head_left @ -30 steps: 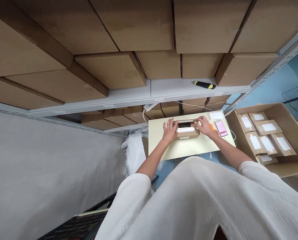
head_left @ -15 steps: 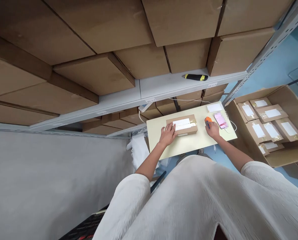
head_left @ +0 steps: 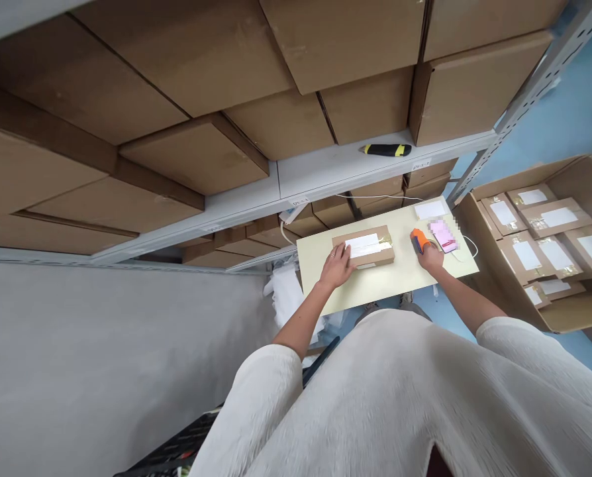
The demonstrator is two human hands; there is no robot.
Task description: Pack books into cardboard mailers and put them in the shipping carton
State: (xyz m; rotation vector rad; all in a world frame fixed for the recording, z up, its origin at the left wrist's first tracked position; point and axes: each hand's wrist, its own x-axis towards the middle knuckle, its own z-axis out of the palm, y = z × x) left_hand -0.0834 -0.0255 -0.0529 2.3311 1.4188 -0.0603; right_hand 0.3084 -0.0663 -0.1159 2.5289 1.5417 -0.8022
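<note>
The box lies beneath the left grip, its unclenched fingers on the left end; the right grip clasps the orange tool.

Worktop, I count: one carton, one orange tool, one phone, one white sheet. One knife on the shelf. Big open box: at least eight labelled parcels from here.

Brown on the box, white on its label; orange and dark grey on the tool; pale yellow on the table; pink on the phone; black with yellow on the knife.
</note>
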